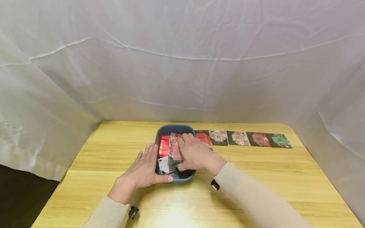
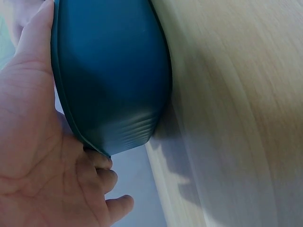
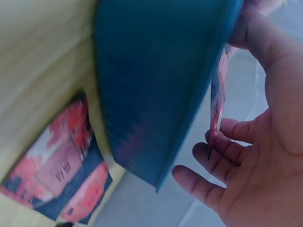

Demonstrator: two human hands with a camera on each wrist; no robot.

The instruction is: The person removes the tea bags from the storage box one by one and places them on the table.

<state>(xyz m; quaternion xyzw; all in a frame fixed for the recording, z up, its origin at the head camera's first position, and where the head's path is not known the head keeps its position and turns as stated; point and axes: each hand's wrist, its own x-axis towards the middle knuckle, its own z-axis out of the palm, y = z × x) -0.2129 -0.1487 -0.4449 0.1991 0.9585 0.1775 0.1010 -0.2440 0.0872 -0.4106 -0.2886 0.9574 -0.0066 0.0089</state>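
Note:
A dark blue plastic bin (image 1: 180,181) stands on the table with several foil packets inside. My left hand (image 1: 144,167) rests along the bin's left side, its fingers fairly straight and the thumb along the near rim; the left wrist view shows its palm beside the bin's outer wall (image 2: 113,71). My right hand (image 1: 194,153) reaches over the right rim and holds a pink packet (image 1: 177,152) by its edges between thumb and fingers. The same pink packet (image 3: 218,90) appears edge-on in the right wrist view. Beneath it are a red packet (image 1: 163,146) and a whitish packet (image 1: 165,164).
Right of the bin runs a row of packets along the back of the wooden table (image 1: 256,177): red (image 1: 203,138), whitish (image 1: 219,137), pink-red (image 1: 260,139) and green (image 1: 280,140) among them. A pink packet (image 3: 59,165) lies nearer the bin. Pale cloth (image 1: 182,79) hangs behind.

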